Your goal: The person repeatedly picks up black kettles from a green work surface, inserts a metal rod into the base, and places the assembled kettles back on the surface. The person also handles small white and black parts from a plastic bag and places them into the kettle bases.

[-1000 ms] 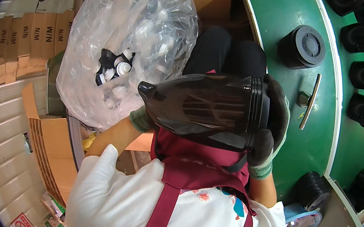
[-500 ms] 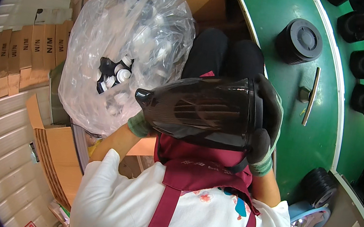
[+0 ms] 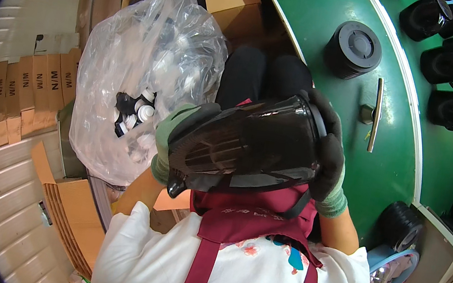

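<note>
A glossy black tapered plastic jug-like shell [image 3: 262,144] lies sideways across my lap, held in both hands. Its narrow end with a small spout points to the lower left, and its wide end is tilted up to the right. My left hand [image 3: 179,130], in a green glove with a dark palm, wraps round the narrow end. At the wide rim, my right hand [image 3: 330,150] grips with its gloved fingers along the edge. The shell's far side and part of the fingertips are hidden.
Left of my knees stands a clear plastic bag [image 3: 120,58] of black and white parts. On the green table [image 3: 378,185] to the right are stacked black discs [image 3: 354,50], a thin strip [image 3: 376,115] and several black shells [image 3: 450,110]. Cartons [image 3: 38,86] line the left wall.
The shell has turned, so its spout end now points lower left instead of upper left. My left hand has come from underneath up round the narrow end; my right hand stays at the rim.
</note>
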`<control>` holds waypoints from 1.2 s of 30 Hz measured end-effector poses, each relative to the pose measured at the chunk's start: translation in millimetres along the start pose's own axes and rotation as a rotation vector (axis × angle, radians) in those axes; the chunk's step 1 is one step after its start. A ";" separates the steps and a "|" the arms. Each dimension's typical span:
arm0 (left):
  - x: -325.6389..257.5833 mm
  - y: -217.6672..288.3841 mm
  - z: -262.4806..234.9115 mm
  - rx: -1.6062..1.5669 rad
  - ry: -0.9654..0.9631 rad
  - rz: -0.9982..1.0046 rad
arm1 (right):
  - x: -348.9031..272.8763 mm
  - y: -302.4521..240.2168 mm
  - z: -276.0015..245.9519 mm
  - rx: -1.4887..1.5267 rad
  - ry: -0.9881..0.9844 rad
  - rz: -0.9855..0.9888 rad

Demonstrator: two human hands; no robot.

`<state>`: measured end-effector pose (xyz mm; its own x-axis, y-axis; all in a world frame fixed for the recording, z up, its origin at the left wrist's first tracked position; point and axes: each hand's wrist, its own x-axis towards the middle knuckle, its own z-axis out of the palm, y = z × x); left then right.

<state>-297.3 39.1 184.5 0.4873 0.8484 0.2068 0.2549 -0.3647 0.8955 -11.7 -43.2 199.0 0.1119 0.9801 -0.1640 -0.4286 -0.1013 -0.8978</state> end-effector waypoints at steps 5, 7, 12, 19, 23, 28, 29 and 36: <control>-10.9 -22.8 0.4 -0.627 -0.163 -0.444 | 2.7 -6.5 -3.8 -0.146 0.040 -0.097; -31.6 -49.0 9.4 -1.042 -0.167 -0.684 | 0.0 -4.0 -1.0 -0.188 0.062 -0.137; -56.8 -91.2 33.8 -1.527 -0.272 -0.803 | -5.1 12.8 -2.2 -0.416 0.075 -0.403; -36.8 -83.6 43.9 -1.432 -0.353 -0.630 | -5.5 16.7 -9.8 -0.397 0.072 -0.225; -17.2 -60.7 37.5 -1.396 -0.270 -0.571 | 4.9 -22.5 4.0 -0.108 0.071 0.096; -3.9 -40.3 62.6 -2.131 -0.413 -0.669 | -4.1 -18.2 0.1 -0.282 0.030 -0.101; -7.1 -43.5 68.1 -2.218 -0.476 -0.662 | -5.1 -18.2 1.1 -0.431 -0.022 -0.207; -38.3 -47.4 78.2 -1.649 -0.247 -0.718 | 6.7 -20.7 8.2 -0.865 -0.177 -0.511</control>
<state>-262.7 -6.1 103.3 0.8055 0.5263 -0.2722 -0.4746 0.8482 0.2353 -9.5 -33.2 219.8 -0.0643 0.9448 0.3212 0.4363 0.3161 -0.8425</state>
